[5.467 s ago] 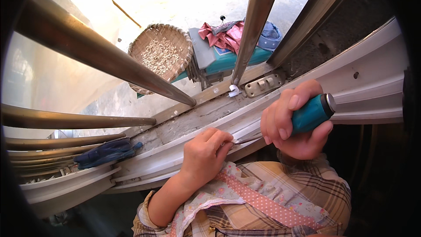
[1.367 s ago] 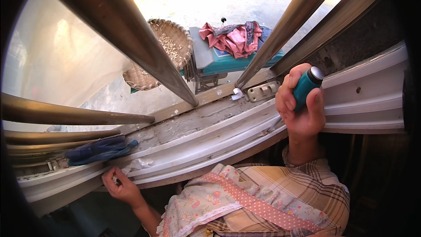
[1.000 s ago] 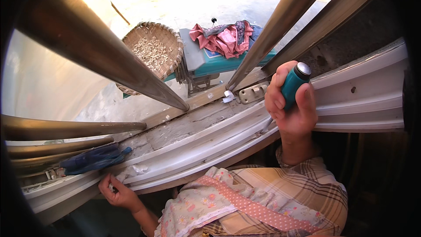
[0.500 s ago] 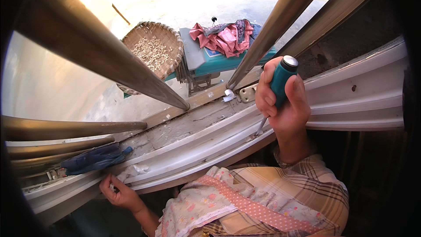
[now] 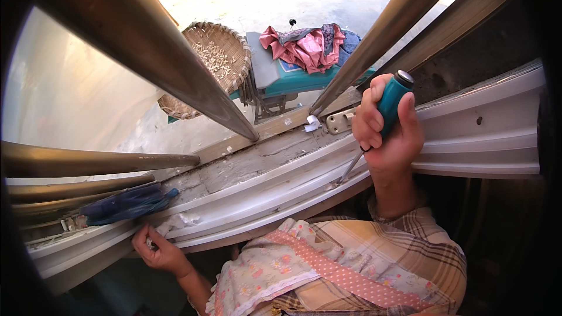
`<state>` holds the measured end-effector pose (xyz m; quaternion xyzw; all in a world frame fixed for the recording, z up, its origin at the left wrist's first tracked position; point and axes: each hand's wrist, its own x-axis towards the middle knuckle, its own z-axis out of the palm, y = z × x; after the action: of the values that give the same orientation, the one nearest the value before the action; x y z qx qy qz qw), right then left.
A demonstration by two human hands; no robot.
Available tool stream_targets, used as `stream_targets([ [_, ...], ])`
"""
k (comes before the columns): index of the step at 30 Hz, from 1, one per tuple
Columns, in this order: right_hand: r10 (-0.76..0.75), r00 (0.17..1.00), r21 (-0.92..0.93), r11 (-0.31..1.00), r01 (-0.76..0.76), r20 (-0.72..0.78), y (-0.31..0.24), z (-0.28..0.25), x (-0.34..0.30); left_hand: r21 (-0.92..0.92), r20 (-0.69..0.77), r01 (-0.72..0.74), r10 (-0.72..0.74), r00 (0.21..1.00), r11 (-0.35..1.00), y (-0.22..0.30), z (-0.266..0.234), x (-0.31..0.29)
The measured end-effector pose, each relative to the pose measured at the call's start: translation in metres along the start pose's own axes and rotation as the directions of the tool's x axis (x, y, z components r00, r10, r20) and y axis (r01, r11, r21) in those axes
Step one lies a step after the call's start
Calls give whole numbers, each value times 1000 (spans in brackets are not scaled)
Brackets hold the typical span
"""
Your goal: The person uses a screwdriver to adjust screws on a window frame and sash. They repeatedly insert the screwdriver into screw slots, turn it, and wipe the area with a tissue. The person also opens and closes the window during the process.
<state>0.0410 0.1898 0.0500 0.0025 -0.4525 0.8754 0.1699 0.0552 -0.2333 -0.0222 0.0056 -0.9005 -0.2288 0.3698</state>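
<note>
Sunlit paving lay beyond a white grooved window track (image 5: pixel 263 190). Right hand (image 5: pixel 391 131) was closed round a rigid teal-handled screwdriver (image 5: pixel 391 102), tip at 7 o'clock in the track; its handle probably grips best. Left hand (image 5: pixel 158 250) was curled, pinching the track's edge.
</note>
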Motion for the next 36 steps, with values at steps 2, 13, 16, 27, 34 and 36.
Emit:
stream_targets([
  [2,-14,999,-7,1000,15,37,1,0,-2,6,6,8,-8,1000,1000,-1,0,-1],
  [13,-15,1000,115,993,14,8,12,3,-5,28,31,24,-25,999,999,-5,-1,-3],
  [16,-25,1000,138,990,23,10,17,6,-6,32,22,34,-35,999,999,1,0,-1],
  [27,-71,997,206,977,63,31,45,31,-18,12,41,30,-31,999,999,6,-1,1],
  [34,-111,978,-191,971,145,178,29,29,-18,-7,48,51,-51,998,999,3,-3,0],
  [36,-129,967,-428,878,215,221,10,19,-12,-12,45,35,-34,998,999,3,-3,0],
])
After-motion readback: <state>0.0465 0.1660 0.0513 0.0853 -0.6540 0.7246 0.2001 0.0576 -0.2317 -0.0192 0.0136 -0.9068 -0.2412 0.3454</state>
